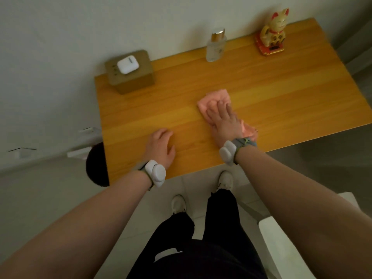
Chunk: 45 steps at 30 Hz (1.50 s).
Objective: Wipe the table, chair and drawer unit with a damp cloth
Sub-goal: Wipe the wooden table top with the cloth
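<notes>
Right hand (223,119) flat, fingers straight, pressing pink cloth (216,97) on table (281,93); left hand (161,146) left of cloth, seemingly relaxed, empty.

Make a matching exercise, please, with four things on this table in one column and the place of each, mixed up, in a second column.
Things
1. pink cloth
2. white case
3. clear bottle
4. gold cat figure

Places
A. on top of the brown box
B. under the right hand
C. at the far right corner of the table
D. at the far edge of the table, near its middle

Pairs: 1-B, 2-A, 3-D, 4-C
</notes>
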Motion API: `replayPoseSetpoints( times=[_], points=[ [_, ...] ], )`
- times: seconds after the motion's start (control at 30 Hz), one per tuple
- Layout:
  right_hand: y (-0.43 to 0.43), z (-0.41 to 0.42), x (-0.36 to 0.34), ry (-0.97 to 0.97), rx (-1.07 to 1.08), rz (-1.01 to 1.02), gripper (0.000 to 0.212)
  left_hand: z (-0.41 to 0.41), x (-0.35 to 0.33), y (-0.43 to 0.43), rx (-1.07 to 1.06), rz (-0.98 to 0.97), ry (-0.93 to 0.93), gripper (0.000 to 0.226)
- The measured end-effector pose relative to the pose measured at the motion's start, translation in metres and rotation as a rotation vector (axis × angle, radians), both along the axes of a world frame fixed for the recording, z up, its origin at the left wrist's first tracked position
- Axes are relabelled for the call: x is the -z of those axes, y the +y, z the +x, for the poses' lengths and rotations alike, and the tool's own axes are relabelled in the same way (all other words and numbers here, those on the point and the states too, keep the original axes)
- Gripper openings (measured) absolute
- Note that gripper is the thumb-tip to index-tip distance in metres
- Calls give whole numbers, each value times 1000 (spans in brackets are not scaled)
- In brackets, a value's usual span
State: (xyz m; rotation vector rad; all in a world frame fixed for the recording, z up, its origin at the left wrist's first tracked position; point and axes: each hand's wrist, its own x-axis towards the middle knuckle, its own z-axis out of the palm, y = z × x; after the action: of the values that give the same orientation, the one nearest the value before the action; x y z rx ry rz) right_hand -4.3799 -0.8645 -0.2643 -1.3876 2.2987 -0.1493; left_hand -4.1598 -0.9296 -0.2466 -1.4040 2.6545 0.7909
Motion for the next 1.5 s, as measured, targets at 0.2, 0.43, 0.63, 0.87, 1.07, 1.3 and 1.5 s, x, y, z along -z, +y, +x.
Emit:
replayPoseSetpoints(
  times=[0.2, 0.43, 0.63, 0.87, 1.07, 1.3, 1.5],
  points=[
    [13, 100, 7, -54, -222, 5, 58, 34, -3, -4, 6, 29, 68, 48],
    [49, 68, 2, -45, -115, 27, 64, 45, -1, -4, 62, 80, 76, 49],
    [58, 66, -1, -43, 264, 79, 72, 49, -1, 5, 108, 86, 82, 49],
    [85, 123, 2, -23, -10, -73, 63, 34, 2, 28, 130, 23, 103, 52],
    [111, 95, 2, -6, -14, 13, 75, 5, -2, 59, 215, 6, 118, 53],
    [211, 58, 10, -154, 408, -56, 71, -45, 0, 133, 360, 22, 164, 51],
    [336, 54, 16, -538, 1003, -401, 49, -81, 23, 221, 486, 126, 141, 52]
  ],
)
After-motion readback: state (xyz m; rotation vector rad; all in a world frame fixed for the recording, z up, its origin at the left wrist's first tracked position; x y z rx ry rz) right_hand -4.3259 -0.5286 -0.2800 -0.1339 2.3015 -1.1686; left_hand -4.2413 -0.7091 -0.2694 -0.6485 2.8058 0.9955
